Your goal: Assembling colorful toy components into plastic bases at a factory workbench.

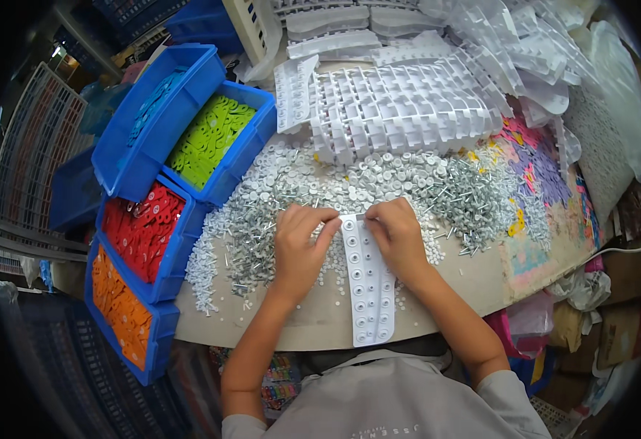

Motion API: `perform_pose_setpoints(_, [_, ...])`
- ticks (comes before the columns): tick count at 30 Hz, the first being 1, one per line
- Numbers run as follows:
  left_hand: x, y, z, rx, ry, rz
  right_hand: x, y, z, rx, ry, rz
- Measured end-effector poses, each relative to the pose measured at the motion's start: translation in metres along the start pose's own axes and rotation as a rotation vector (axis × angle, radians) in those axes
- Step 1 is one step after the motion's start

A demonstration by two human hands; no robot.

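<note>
A long white plastic strip [369, 293] with two rows of round sockets lies lengthwise at the table's near edge, pointing toward me. My left hand [300, 245] pinches its far end from the left, thumb and forefinger closed at the corner. From the other side, my right hand [399, 238] has its fingertips closed on the same far end. Any small part between the fingertips is too small to make out. Just beyond both hands spreads a heap of white round caps [390, 173], with silver pins [474, 212] to the right and more pins [258, 249] to the left.
Blue bins at left hold red [144, 227], orange [120, 304], green [210, 139] and blue pieces [152, 102]. White moulded strips [408, 106] are stacked at the back. Purple and pink pieces [540, 168] lie far right, near a bulging sack [606, 124].
</note>
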State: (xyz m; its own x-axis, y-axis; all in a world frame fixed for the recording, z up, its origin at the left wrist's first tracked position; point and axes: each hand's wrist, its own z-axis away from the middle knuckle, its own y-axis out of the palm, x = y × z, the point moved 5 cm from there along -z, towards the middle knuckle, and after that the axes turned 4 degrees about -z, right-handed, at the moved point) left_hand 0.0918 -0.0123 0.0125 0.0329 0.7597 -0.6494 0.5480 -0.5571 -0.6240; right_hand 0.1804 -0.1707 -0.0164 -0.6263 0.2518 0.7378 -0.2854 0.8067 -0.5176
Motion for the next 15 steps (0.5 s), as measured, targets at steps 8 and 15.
perform_pose_setpoints(8, [-0.008,0.03,0.005,0.074,0.106,-0.019,0.017,-0.02,0.0,0.064,-0.124,0.148])
perform_pose_setpoints(15, [-0.01,0.044,0.007,0.081,0.17,-0.092,-0.013,-0.076,0.025,0.011,0.112,0.561])
